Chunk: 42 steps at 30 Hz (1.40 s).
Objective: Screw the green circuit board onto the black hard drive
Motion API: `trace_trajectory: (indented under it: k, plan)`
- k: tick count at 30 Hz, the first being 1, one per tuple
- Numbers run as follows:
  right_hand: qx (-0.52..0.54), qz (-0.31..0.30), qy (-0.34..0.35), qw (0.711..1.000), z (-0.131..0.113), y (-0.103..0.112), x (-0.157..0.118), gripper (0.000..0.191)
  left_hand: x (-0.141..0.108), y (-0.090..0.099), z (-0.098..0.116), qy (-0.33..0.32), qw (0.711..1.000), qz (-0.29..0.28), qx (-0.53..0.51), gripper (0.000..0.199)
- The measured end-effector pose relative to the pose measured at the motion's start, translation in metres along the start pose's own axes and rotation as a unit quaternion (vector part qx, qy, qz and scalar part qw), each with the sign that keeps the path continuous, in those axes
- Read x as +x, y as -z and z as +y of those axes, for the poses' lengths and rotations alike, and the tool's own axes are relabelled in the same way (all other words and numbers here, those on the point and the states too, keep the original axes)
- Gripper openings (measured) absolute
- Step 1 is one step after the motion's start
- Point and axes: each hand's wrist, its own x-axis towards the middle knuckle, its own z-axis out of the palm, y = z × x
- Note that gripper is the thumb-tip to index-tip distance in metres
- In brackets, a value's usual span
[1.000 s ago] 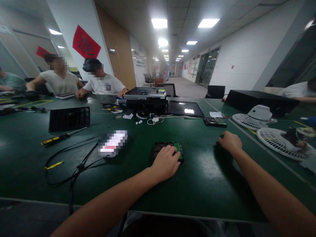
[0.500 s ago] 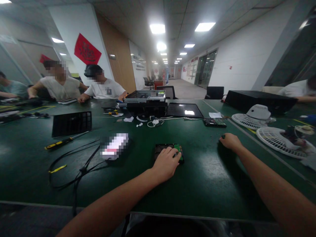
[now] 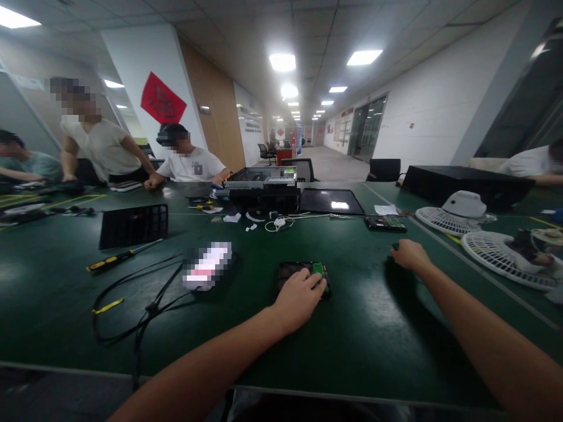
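My left hand (image 3: 299, 300) lies over a hard drive (image 3: 288, 271) flat on the green table, its fingers curled across the top and onto the green circuit board (image 3: 319, 271). Part of the drive is hidden under the hand. To the right, my right hand (image 3: 410, 255) is closed low over the table, fingertips pinched together. A small dark bit shows at those fingertips, too small to name. Beyond that hand lies a second drive with its circuit board up (image 3: 385, 223).
Left of my hands are a blurred-out white object (image 3: 207, 266), black cables (image 3: 152, 308), a screwdriver (image 3: 109, 259) and a dark panel (image 3: 134, 227). An opened metal case (image 3: 261, 177) and a flat screen (image 3: 332, 201) stand farther back. White fan parts (image 3: 505, 258) lie right. Several people sit or stand around.
The view has tilted slightly upward, so things sit lower in it. A person at the far left has risen from sitting. Both my hands stay in nearly the same places.
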Motion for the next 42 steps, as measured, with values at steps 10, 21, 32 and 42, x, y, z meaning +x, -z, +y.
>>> trace_trajectory:
  k: [10, 21, 32, 42]
  plan:
    - [0.047, 0.026, 0.149, 0.987, -0.092, 0.015, -0.037, 0.024, 0.0, -0.001, -0.009, -0.052, 0.998, 0.019, -0.04, 0.043]
    - [0.093, 0.018, 0.22, 0.971, -0.142, -0.008, -0.09, 0.016, -0.001, 0.001, -0.009, -0.066, 0.997, 0.021, -0.038, 0.04]
    - [0.095, 0.001, 0.233, 0.968, -0.137, -0.001, -0.1, 0.017, -0.004, 0.016, -0.002, -0.051, 0.994, 0.048, -0.079, 0.037]
    - [0.065, 0.027, 0.225, 0.972, -0.143, -0.005, -0.106, 0.021, -0.004, 0.015, -0.01, -0.046, 0.987, 0.072, -0.135, 0.029]
